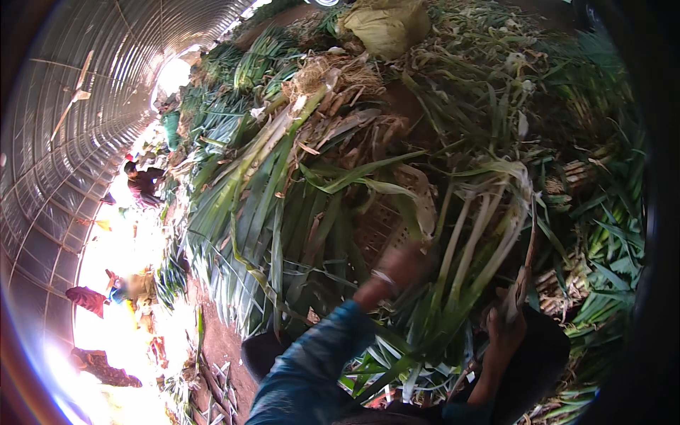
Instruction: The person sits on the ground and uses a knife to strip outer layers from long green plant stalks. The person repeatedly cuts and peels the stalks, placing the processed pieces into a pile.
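Observation:
My left hand [399, 273], in a blue sleeve, is blurred over the leeks, and its fingers are hard to make out. A curled strip of leek leaf [423, 204] meets its fingertips; whether they grip it is unclear. Lower right, my right hand [503, 332] is closed around a dry, greyish-brown stalk [519, 292] that points upward. Between the hands lie several pale-stemmed leeks [481, 241], their green leaves trailing toward me. A larger pile of leeks [255, 196] fans out to the left, its roots toward the top.
A perforated crate [374, 228] shows beneath the loose leaves. Bundled leeks [576, 175] line the right side. A yellowish sack [390, 26] sits at the far end. Along the bright left side of the tunnel are a person [142, 183] and bare soil [220, 340].

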The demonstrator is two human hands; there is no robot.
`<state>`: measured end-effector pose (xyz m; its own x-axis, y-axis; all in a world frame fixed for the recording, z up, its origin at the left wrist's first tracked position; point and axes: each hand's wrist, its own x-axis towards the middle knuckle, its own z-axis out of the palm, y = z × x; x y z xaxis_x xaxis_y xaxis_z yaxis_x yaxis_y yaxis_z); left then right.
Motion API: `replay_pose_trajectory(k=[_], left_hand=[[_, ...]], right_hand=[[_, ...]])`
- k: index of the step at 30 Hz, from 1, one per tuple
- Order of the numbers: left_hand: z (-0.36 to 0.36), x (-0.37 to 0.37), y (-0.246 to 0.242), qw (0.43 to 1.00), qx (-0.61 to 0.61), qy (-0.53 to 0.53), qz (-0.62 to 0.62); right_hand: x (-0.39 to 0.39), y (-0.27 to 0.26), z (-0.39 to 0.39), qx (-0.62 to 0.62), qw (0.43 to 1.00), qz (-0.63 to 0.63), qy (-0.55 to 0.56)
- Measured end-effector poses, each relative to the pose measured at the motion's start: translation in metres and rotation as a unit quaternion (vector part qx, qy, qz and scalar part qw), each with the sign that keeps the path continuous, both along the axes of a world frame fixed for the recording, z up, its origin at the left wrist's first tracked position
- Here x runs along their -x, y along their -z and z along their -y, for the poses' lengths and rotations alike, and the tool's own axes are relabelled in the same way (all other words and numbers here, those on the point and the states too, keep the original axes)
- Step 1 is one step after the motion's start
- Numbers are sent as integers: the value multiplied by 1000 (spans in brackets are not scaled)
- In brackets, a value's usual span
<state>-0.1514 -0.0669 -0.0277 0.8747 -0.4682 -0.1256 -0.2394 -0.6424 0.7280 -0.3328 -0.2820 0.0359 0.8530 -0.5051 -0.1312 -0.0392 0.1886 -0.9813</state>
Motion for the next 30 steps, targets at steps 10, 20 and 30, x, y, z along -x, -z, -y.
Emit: replay_pose_trajectory(k=[10, 20, 30], left_hand=[[-357, -209, -177, 818, -432, -279, 259], [-288, -97, -196, 873, -416, -215, 137], [-175, 56, -129, 982, 38, -183, -22]], right_hand=[[-33, 47, -48, 18, 994, -54, -92], [-36, -9, -109, 31, 980, -55, -187], [33, -24, -148, 63, 929, -26, -365]])
